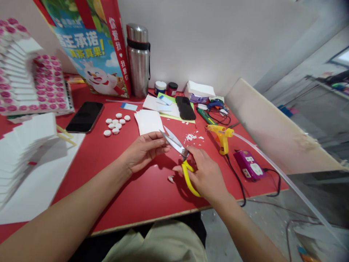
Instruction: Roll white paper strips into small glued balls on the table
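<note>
Red table (136,189), yellow-handled scissors (177,145) between two hands.
Left of the grip lie white discs (116,125); the left hand (144,151) bunches its fingers at the blade tips, on what I cannot tell. The right hand (204,174) clamps the handles, blades apart. Behind stand a capped steel flask (138,60) and two lidded jars (160,87), contents hidden.

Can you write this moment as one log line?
right hand: grips yellow scissors, blades open | left hand: fingertips at blades | nearby: white scraps, glue gun
</note>
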Action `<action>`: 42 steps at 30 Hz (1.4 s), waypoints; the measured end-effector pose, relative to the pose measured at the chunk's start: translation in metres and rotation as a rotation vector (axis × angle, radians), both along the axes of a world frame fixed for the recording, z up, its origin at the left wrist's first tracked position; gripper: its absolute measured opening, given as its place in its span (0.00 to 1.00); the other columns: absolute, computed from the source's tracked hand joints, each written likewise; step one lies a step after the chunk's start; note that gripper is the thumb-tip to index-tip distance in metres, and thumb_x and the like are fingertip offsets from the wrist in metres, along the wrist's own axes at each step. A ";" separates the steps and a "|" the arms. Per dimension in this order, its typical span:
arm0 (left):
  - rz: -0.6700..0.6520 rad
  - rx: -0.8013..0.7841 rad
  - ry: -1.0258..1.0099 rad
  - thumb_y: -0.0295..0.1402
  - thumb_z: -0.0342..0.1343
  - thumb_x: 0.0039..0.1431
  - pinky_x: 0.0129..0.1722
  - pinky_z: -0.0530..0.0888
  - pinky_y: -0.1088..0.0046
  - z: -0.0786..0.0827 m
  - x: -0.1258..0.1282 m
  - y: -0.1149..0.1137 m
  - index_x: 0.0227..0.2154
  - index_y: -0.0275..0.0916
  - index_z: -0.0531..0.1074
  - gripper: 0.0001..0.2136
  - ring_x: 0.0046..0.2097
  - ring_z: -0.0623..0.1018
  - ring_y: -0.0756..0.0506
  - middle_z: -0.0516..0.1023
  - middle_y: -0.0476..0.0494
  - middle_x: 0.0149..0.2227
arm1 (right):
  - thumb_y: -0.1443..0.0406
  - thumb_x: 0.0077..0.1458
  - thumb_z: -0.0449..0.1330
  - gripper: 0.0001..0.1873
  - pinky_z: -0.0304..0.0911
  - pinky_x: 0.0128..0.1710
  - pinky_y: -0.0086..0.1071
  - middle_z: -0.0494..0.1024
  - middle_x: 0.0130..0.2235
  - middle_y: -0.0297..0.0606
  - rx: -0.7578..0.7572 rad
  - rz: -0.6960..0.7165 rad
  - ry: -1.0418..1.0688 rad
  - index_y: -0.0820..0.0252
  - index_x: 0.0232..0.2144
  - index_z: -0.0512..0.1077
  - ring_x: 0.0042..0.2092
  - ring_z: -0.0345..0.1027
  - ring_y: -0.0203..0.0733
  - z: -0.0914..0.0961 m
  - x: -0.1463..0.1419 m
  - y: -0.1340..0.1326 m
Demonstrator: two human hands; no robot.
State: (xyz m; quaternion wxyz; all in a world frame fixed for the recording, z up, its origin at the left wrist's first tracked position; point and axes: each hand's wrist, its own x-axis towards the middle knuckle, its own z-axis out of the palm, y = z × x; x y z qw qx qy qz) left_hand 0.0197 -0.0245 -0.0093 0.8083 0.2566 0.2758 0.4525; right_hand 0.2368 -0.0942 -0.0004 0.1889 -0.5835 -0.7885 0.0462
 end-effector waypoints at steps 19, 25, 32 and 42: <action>0.084 0.256 0.442 0.37 0.73 0.49 0.32 0.74 0.74 0.010 -0.033 0.016 0.36 0.37 0.80 0.14 0.32 0.77 0.48 0.80 0.43 0.32 | 0.56 0.60 0.62 0.22 0.70 0.39 0.40 0.80 0.45 0.47 -0.012 -0.049 -0.052 0.60 0.54 0.71 0.42 0.77 0.52 0.016 0.052 0.014; 0.277 0.747 1.543 0.29 0.60 0.54 0.47 0.64 0.64 0.020 -0.082 0.034 0.26 0.39 0.75 0.03 0.43 0.73 0.37 0.76 0.39 0.35 | 0.62 0.55 0.62 0.25 0.69 0.50 0.47 0.80 0.50 0.49 -0.024 -0.232 0.148 0.60 0.56 0.70 0.50 0.76 0.55 -0.001 0.061 0.023; 0.187 0.784 1.636 0.28 0.59 0.55 0.43 0.62 0.69 0.006 -0.090 0.037 0.24 0.38 0.73 0.05 0.41 0.74 0.40 0.74 0.40 0.35 | 0.59 0.52 0.67 0.29 0.69 0.33 0.37 0.77 0.36 0.37 -0.199 -0.277 0.696 0.57 0.55 0.69 0.34 0.71 0.43 -0.001 0.055 0.030; 0.024 0.846 1.956 0.34 0.52 0.62 0.46 0.70 0.69 0.013 -0.095 0.037 0.38 0.35 0.78 0.11 0.47 0.77 0.39 0.79 0.38 0.44 | 0.57 0.43 0.74 0.32 0.62 0.26 0.29 0.69 0.31 0.28 -0.218 -0.312 1.009 0.53 0.50 0.71 0.29 0.63 0.35 0.017 0.039 0.032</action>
